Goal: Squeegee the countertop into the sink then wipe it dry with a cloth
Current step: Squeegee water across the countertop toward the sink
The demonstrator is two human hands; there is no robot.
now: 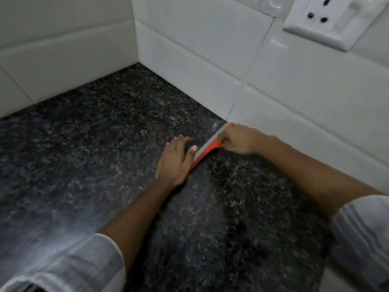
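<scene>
While your right hand (pixel 235 140) curls its fingers around the orange squeegee (pixel 205 149) set against the tiled wall (pixel 273 98) and your flat, empty left hand (pixel 175 159) steadies its near end, you are squeegeeing, so next drag it across the desk (pixel 94 144) toward the unseen sink.

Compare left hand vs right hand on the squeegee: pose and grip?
The left hand lies flat with straight fingers on the countertop, its thumb against the near end of the squeegee; the right hand curls round the squeegee's orange handle. The left hand sits farther from the tiled wall; the right hand is next to it. Both are low at the squeegee, bare forearms, white sleeves pushed up.
</scene>
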